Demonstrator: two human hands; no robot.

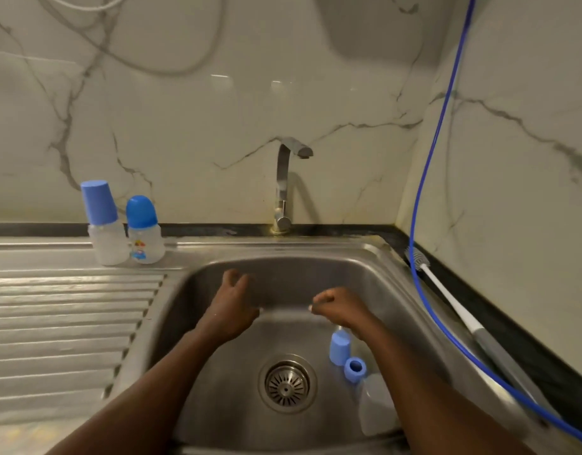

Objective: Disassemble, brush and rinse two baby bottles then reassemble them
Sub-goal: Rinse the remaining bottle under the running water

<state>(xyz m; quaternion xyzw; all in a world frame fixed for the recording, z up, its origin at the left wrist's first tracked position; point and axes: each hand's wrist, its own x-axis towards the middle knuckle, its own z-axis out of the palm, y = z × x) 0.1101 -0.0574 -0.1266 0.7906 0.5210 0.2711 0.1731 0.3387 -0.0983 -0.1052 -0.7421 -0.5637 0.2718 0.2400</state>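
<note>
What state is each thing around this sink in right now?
Tall bottle: upright on drainboard, capped.
Short bottle: upright beside it, capped.
Tap: no water visible.
Loose cap: in the sink, off any bottle.
Blue ring: in the sink, beside the cap.
Clear bottle body: lying in the sink, uncapped.
Brush: lying on the counter, untouched.
Left hand: open, empty.
Right hand: fingers curled; contents unclear.

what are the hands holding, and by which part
Nothing in the left hand; the right hand is curled, but blur hides whether it pinches anything.
</note>
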